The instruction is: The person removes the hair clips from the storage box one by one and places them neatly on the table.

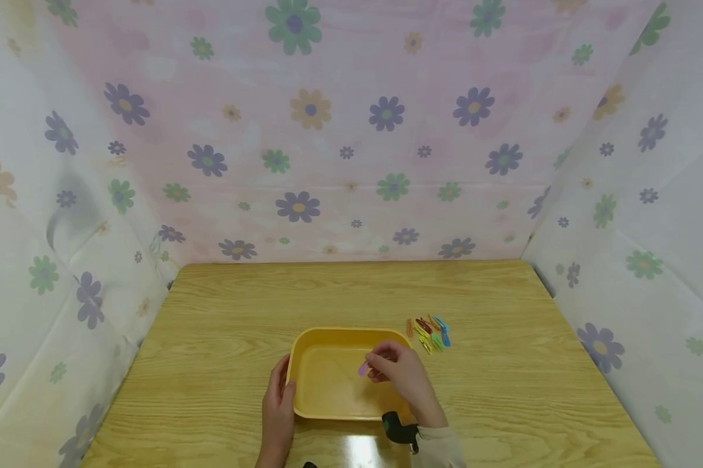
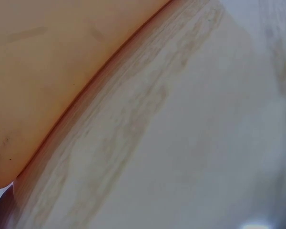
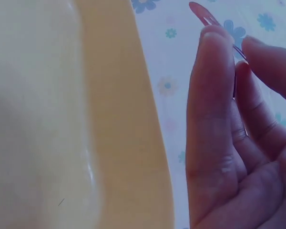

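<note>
A yellow rectangular plastic basin [image 1: 328,416] sits on the table with nothing visible on its floor. My left hand [image 1: 278,403] holds it at its left side, thumb near the rim and fingers along the outer wall. In the left wrist view the basin's outer wall [image 2: 52,57] fills the upper left. Above the basin's right half, my right hand [image 1: 401,374] pinches a small pink hair clip [image 1: 363,368] between thumb and fingertips. The right wrist view shows the slim, slotted clip [image 3: 202,13] sticking out past the fingertips, beside the basin wall [image 3: 119,95].
A loose pile of hair clips [image 1: 430,331] in orange, red, yellow, green and blue lies just beyond the basin's right back corner. The wood-grain table [image 1: 240,299] is enclosed by flower-printed cloth [image 1: 351,130] at the back and both sides.
</note>
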The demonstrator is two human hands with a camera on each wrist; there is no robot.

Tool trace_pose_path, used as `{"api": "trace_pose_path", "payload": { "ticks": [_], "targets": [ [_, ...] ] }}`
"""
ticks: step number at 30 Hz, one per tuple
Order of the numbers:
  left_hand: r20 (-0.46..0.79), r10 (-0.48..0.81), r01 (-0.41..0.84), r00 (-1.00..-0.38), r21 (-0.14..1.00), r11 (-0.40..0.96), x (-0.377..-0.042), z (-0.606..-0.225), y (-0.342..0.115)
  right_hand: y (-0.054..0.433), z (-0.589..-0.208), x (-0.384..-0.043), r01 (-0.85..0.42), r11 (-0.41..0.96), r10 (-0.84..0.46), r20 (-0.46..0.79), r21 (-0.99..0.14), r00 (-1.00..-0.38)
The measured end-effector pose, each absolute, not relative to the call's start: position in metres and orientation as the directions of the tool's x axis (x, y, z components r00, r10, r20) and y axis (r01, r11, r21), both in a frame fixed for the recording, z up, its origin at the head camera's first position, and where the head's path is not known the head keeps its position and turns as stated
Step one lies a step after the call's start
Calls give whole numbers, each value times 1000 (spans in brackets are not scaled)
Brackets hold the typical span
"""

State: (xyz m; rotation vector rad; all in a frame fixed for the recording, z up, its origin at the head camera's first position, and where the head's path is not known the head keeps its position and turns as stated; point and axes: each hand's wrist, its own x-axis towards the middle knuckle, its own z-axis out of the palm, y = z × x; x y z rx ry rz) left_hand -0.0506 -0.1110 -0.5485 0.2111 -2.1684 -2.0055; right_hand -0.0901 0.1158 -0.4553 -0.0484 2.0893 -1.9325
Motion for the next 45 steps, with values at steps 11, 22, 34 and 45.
{"api": "trace_pose_path", "payload": {
  "ticks": [11, 22, 34, 45],
  "targets": [
    [47, -226, 35, -973, 998, 58, -58, -575, -116, 127, -473, -92, 171, 59, -173, -178, -984, -969],
    [15, -223, 2, -975, 998, 61, -55, -578, -116, 138, -495, -89, 200, 47, 1, -200, -979, -980],
    [27, -222, 14, -975, 998, 59, -56, -579, -115, 151, -494, -89, 203, 10, 77, -202, -979, -976],
    [38, -229, 25, -973, 998, 62, -57, -575, -114, 182, -561, -108, 108, -49, 163, -114, -993, -980]
  ]
}}
